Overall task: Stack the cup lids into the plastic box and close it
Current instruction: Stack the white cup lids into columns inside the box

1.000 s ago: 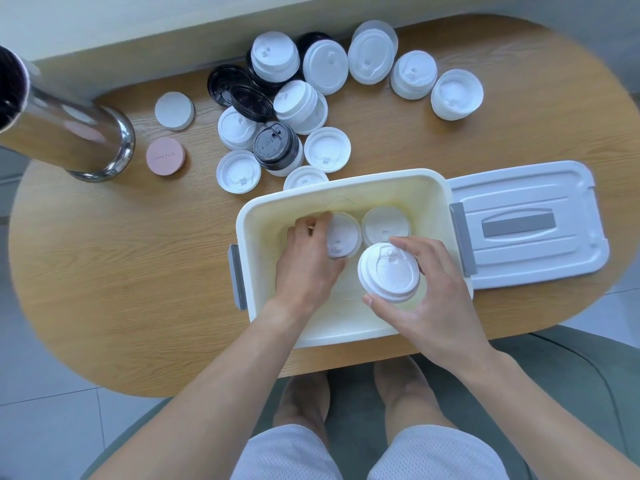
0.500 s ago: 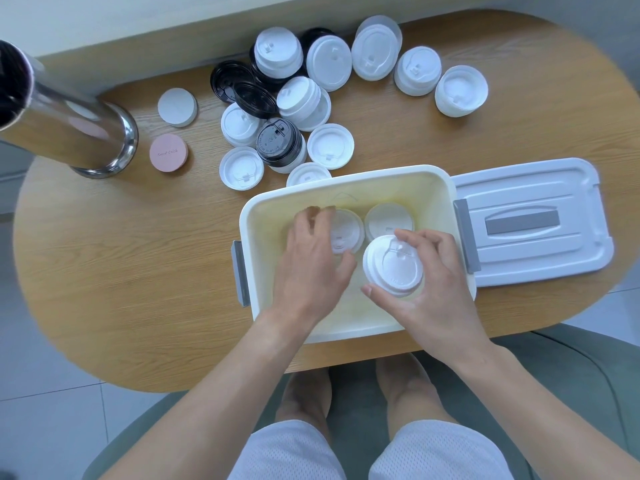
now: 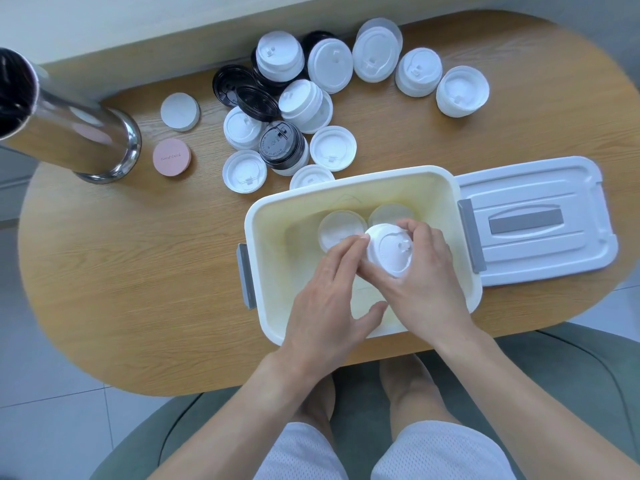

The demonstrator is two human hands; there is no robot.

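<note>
Pale floor tiles frame our rounded oak-grain wooden table (image 3: 121, 271), seen from above. At the upper left of the frame leans a shiny steel cylinder (image 3: 69, 133); just right of it lie a flat white disc (image 3: 180, 111) and a flat pink disc (image 3: 172, 157). Across the top centre spreads the loose pile of white and black plastic cup lids (image 3: 294, 109), not yet packed. Lower, at the centre, sits the cream rectangular plastic box (image 3: 263, 216), open, with two white lids (image 3: 341, 230) lying flat on its floor.

Over the box our left hand (image 3: 329, 306) reaches in, fingers fairly straight and touching the side of a short stack of white domed lids (image 3: 389, 251); it grasps nothing. Our right hand (image 3: 426, 282) grips that stack from the right, fingers curled round it.

At the right of the frame, the box's white lid with a grey handle (image 3: 533, 220) lies flat beside the box.

We judge this the placing step: next, the stack wants lowering squarely onto the floor of the box, then more lids fetched.
</note>
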